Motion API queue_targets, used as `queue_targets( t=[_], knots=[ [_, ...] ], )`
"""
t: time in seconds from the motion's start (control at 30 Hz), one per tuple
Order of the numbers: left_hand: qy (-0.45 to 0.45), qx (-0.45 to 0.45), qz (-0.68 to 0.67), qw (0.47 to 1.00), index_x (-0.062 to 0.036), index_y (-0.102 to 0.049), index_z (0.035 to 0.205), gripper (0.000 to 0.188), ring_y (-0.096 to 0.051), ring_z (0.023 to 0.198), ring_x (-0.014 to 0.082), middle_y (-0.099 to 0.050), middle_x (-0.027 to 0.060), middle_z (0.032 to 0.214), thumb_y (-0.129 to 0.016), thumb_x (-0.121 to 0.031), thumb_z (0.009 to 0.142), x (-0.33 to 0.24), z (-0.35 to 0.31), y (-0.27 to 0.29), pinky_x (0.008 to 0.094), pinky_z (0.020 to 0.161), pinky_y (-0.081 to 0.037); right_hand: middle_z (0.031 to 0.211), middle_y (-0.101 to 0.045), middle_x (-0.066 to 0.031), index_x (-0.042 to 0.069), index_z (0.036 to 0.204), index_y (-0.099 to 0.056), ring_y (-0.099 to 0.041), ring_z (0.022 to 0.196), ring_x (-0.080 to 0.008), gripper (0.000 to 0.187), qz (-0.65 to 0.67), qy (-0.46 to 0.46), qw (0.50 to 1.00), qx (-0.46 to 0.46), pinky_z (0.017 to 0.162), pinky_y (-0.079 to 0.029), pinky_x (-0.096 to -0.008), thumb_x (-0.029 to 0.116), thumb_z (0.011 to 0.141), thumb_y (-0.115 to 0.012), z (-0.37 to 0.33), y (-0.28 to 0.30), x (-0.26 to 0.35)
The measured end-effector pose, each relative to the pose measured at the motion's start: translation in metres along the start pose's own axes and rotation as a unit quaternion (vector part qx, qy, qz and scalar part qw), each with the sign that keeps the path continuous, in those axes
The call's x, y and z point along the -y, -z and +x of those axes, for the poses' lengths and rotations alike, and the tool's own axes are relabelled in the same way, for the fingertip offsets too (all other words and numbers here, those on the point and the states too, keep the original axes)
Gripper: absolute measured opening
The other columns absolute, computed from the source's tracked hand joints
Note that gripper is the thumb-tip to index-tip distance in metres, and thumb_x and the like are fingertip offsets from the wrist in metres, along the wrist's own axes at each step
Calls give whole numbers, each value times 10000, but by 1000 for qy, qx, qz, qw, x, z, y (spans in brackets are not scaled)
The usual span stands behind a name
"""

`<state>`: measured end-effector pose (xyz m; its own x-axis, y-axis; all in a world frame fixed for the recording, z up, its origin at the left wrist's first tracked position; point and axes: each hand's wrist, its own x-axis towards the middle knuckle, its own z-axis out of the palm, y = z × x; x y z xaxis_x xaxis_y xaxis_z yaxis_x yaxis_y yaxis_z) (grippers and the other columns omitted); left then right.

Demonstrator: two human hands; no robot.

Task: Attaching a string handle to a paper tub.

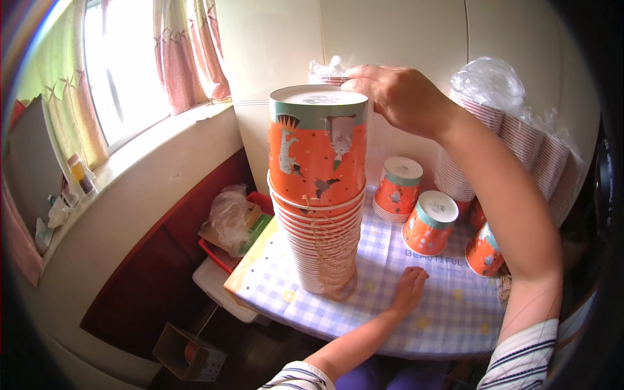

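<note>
A tall stack of paper cups (318, 240) stands on the table with an upside-down orange and green cup (318, 149) on top. Thin tan string (335, 260) hangs in loops down its right side. My right hand (396, 94) reaches past the top cup, fingers bent together by a plastic-wrapped cup stack (330, 79) behind it. What lies between those fingertips is hidden. My left hand (409, 289) rests low on the checked tablecloth with fingers curled in and nothing visible in them. Nearby, smaller orange cups (430, 224) stand upside down, among them a short nested stack (395, 192).
Tall plastic-covered cup stacks (478, 127) line the back right by the wall. Another orange cup (484, 250) is beside my right arm. Left of the table are a red tray (218, 253) with a clear bag (231, 218), and a cardboard box (188, 354) lower down.
</note>
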<state>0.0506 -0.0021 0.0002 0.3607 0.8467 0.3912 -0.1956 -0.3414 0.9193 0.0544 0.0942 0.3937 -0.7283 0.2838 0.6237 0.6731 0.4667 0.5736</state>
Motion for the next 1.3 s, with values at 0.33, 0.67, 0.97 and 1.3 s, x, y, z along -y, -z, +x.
queue_targets(
  t=[0.33, 0.67, 0.97, 1.3],
  knots=[
    [3, 6, 9, 1000, 15, -624, 897, 286, -554, 943, 283, -565, 153, 993, -471, -226, 923, 1, 1, 0, 340, 833, -434, 920, -613, -173, -30, 1019, -606, -619, 805, -304, 265, 259, -155, 953, 22, 745, -498, -359, 25, 760, -603, -3, 40, 57],
    [4, 10, 9, 1000, 10, -625, 889, 293, -555, 934, 279, -570, 147, 981, -464, -232, 930, 2, 0, 0, 342, 823, -436, 808, -622, -144, -5, 969, -558, -621, 718, -220, 173, 283, -137, 948, -55, 667, -495, -317, 46, 820, -632, -4, 24, 53],
    [-1, 12, 13, 1000, 12, -622, 879, 303, -552, 940, 275, -568, 149, 977, -461, -239, 934, 0, 0, 1, 340, 826, -433, 804, -630, -143, 10, 956, -536, -629, 744, -211, 131, 285, -124, 950, -42, 680, -493, -305, 13, 840, -596, -4, 23, 47],
    [1, 11, 10, 1000, 20, -620, 878, 306, -550, 930, 280, -566, 151, 967, -457, -233, 938, -5, 0, 1, 340, 828, -430, 775, -628, -135, 10, 936, -543, -623, 703, -214, 118, 285, -113, 950, -53, 646, -484, -314, 16, 834, -600, -1, 18, 52]
  ],
)
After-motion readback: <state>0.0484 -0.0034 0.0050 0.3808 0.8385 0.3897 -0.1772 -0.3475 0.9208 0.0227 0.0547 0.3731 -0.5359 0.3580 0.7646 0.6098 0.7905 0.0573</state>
